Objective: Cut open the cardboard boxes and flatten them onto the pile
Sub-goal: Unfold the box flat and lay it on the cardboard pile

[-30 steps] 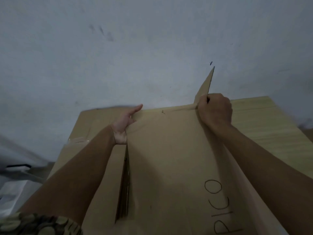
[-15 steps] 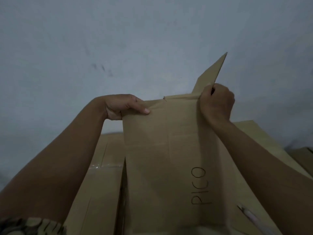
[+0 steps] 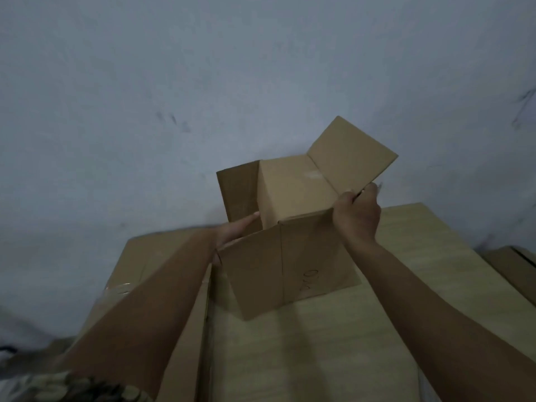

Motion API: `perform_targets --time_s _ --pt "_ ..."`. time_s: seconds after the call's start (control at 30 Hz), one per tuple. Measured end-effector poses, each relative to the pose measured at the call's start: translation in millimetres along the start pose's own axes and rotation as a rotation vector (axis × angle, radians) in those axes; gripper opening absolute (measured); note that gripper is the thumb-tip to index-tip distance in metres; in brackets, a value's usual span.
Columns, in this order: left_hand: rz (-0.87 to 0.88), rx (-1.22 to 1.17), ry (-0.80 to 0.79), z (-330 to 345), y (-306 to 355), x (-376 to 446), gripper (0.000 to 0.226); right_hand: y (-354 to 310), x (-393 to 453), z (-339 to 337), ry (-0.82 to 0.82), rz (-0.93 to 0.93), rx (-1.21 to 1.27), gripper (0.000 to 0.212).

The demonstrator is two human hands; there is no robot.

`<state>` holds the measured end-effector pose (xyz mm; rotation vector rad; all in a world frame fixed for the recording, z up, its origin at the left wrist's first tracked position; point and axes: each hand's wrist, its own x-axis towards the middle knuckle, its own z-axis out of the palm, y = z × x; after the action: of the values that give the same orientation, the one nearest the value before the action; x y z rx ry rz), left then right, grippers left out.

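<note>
The person is holding an opened cardboard box [image 3: 293,227] up in the air above the pile of flattened cardboard [image 3: 333,343], close to the grey wall [image 3: 203,82], and I judge it is being turned this way so it can be collapsed before going down flat. The right hand [image 3: 358,219] is gripping the box's near right corner, fingers curled over the edge where a flap [image 3: 352,158] is sticking up and outward; a thin dark thing may be tucked in that grip, but I cannot tell what it is. The left hand [image 3: 236,229] is reaching in at the box's left side with fingers straight and together, seemingly pushing the side panel [image 3: 239,192] outward. The near panel, marked with handwriting, is hanging down toward the pile. Left of the pile, a strip of clear tape [image 3: 120,288] is glinting on a lower sheet. Right of the pile, more cardboard [image 3: 513,265] is lying. Nothing is lying between the box and the pile top.
</note>
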<state>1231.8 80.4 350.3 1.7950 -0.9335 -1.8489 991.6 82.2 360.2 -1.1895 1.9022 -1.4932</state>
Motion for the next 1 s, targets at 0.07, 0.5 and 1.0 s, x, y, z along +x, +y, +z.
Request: perform_targets --time_s 0.07,0.5,1.0 --pt "0.022 -0.081 0.025 11 -9 5 0.074 -2 3 1 0.008 0.012 0.004 0.025" --pt "0.294 -0.386 0.085 -20 6 15 0.063 10 20 0 0.014 -0.172 -0.305 0.018" --pt "0.864 -0.075 0.297 0 23 -45 0.059 1 19 -10 0.163 -0.412 -0.422 0.032"
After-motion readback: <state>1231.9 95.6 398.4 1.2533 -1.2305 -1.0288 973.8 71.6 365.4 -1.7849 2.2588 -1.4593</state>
